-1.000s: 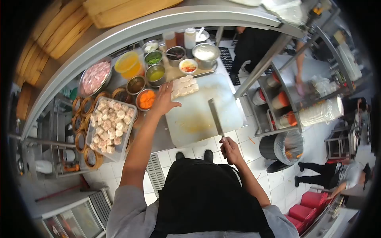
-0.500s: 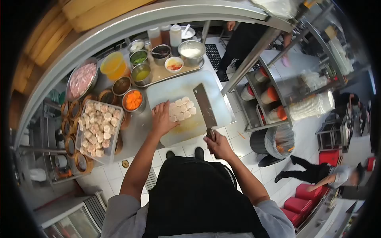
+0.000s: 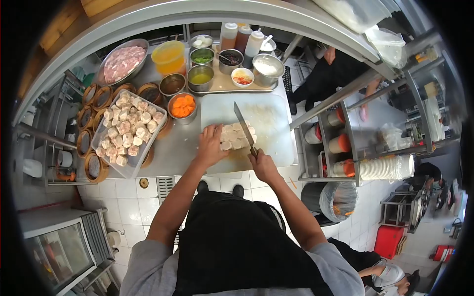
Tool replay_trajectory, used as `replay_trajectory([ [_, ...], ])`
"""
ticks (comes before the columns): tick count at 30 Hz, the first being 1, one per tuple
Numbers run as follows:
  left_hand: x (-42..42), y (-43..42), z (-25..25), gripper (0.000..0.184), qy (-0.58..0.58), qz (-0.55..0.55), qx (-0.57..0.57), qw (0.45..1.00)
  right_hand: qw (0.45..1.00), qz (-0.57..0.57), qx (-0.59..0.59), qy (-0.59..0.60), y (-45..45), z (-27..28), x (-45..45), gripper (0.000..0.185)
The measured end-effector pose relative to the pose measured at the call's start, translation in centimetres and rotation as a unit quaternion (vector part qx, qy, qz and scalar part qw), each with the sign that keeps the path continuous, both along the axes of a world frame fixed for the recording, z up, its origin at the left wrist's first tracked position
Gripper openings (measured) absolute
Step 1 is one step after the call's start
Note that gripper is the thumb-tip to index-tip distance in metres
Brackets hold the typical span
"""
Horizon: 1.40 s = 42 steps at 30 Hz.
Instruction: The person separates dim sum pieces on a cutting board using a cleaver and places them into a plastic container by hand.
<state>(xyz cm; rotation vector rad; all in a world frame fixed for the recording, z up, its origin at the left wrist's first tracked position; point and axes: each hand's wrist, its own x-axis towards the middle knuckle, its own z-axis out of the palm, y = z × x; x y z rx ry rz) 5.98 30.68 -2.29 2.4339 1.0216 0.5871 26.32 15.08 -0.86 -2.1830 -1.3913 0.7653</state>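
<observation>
My left hand [image 3: 211,145] lies with its fingers extended at the left side of pale round pieces [image 3: 231,136] grouped on the white cutting board [image 3: 271,111]. My right hand [image 3: 263,165] is wrapped round the handle of a cleaver [image 3: 243,124]. Its blade stands narrow to the view, over the right part of the pieces; whether it touches them I cannot tell. Left of the board is a metal bowl of orange carrot pieces [image 3: 183,106]. A clear plastic tub [image 3: 129,170] farther left holds many similar pale pieces.
Bowls and squeeze bottles [image 3: 253,43] stand on a tray [image 3: 264,89] behind the board. Small bamboo steamers [image 3: 94,167] sit at the left. A metal post [image 3: 321,105] rises at the right, beside shelves. Other people stand at the back and lower right.
The pale pieces have come nearer on the board, with my left hand beside them. The cleaver has moved from the bare right side to over the pieces, its blade turned on edge.
</observation>
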Motion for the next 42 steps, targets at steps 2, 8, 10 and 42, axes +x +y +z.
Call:
replay_trajectory([
  [2,0.0,-0.2,0.1,0.108,-0.013,0.0,0.005,1.0,1.0,-0.02,0.011,0.015,-0.3,2.6,-0.1,0.036],
  [8,-0.6,0.7,-0.6,0.109,0.012,-0.028,-0.02,0.999,0.986,-0.073,0.144,0.041,-0.4,9.8,-1.5,0.033],
  [10,-0.5,0.7,0.8,0.108,0.025,-0.032,-0.039,0.998,0.984,-0.066,0.161,0.031,-0.7,5.7,-0.9,0.034],
  [42,1.0,3.2,4.9,0.108,0.12,-0.087,-0.042,0.988,0.984,-0.124,0.109,0.06,-0.1,3.3,-0.1,0.038],
])
